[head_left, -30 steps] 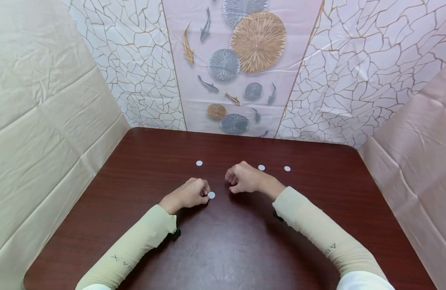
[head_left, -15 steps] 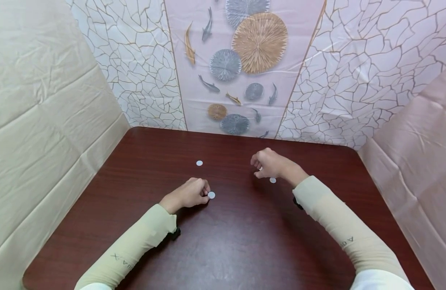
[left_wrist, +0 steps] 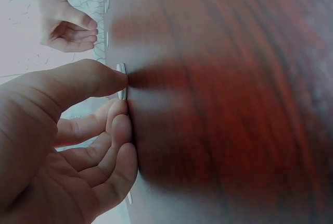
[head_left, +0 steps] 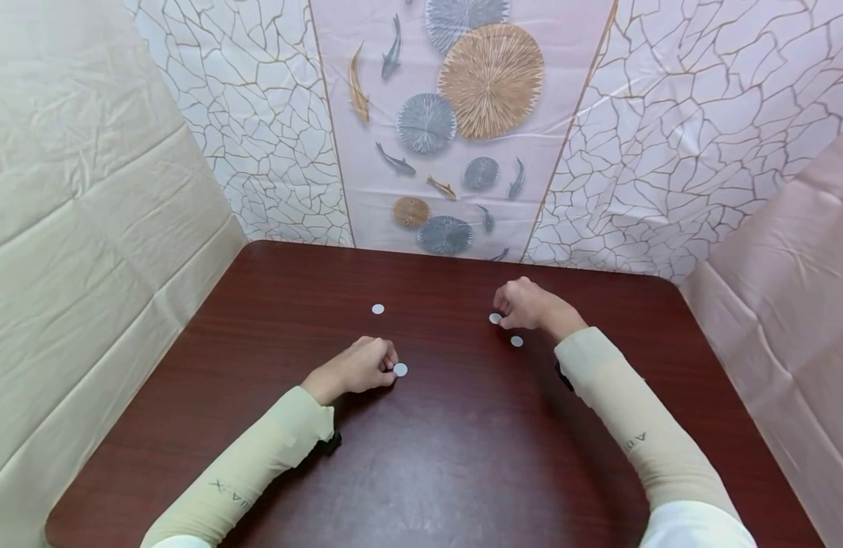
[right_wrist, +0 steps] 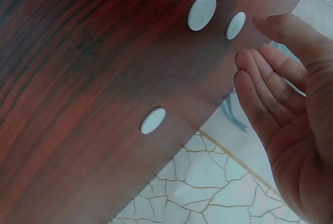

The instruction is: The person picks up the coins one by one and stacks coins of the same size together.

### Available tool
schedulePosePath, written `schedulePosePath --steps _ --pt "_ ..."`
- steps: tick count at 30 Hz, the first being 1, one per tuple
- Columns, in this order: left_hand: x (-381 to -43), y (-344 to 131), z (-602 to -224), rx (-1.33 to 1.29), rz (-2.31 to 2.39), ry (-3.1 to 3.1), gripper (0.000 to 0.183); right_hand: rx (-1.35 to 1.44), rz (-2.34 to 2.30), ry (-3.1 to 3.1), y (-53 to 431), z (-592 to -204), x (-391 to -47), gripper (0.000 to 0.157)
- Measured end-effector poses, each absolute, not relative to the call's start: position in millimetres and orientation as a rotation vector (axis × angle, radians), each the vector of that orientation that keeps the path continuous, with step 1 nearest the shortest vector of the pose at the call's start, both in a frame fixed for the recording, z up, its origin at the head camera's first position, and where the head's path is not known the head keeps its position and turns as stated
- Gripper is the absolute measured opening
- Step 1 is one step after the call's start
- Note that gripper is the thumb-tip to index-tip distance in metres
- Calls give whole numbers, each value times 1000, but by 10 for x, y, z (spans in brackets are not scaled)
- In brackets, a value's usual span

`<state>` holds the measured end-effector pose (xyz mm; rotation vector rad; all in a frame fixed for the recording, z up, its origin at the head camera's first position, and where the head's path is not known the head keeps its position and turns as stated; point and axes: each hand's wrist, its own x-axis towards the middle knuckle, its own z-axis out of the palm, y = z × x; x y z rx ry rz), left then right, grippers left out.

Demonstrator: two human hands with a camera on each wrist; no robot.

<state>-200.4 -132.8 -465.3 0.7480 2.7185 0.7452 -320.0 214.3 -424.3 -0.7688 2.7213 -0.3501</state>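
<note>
My left hand (head_left: 356, 365) rests low on the table, thumb and finger pinching the edges of a small stack of flat white discs (head_left: 400, 370). In the left wrist view, layers show in that stack (left_wrist: 122, 81) beside the thumb tip. My right hand (head_left: 527, 304) hovers at the back right, fingers loosely bent and holding nothing. Just by its fingertips lies a white disc (head_left: 494, 318). A second disc (head_left: 516, 341) lies nearer, below the hand. A third disc (right_wrist: 153, 121) shows in the right wrist view, hidden behind the hand and arm in the head view.
One more white disc (head_left: 377, 309) lies beyond the left hand, toward the back. The dark red wooden table (head_left: 421, 472) ends at a patterned cloth wall (head_left: 599, 190) behind, with plain cloth (head_left: 86, 228) hanging at the sides.
My right hand has moved right and slightly back, from near the left hand to beside the back-right discs, uncovering the nearer one and hiding the rightmost. The left hand has stayed put.
</note>
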Motion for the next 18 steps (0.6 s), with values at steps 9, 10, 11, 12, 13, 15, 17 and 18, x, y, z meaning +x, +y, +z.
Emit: schedulePosePath --steps 9,10,11,12,13,15,17,18 --pt "-2011 -1331 -4677 733 751 2709 12 -751 -326 2715 2137 -4300 -3265 28" --pt "-2011 -1330 -4678 736 750 2711 12 -748 -318 2717 2136 -4302 -3272 28" --pt "-2011 -1330 -4676 738 749 2711 12 -740 -310 2717 2133 -4303 -3278 27" --pt "-2011 -1330 -4674 740 749 2710 12 -734 -302 2715 2127 -4303 -3283 27" --pt "-2012 -1330 -4672 742 748 2709 12 -726 -293 2713 2122 -4304 -3287 28" --pt "-2014 -1329 -4668 743 744 2710 12 -721 -275 2701 2116 -4307 -3297 28" --pt "-2017 -1329 -4663 739 742 2713 12 -724 -262 2692 2109 -4312 -3310 28" --pt "-2018 -1326 -4663 735 742 2714 12 -735 -253 2689 2108 -4317 -3320 28"
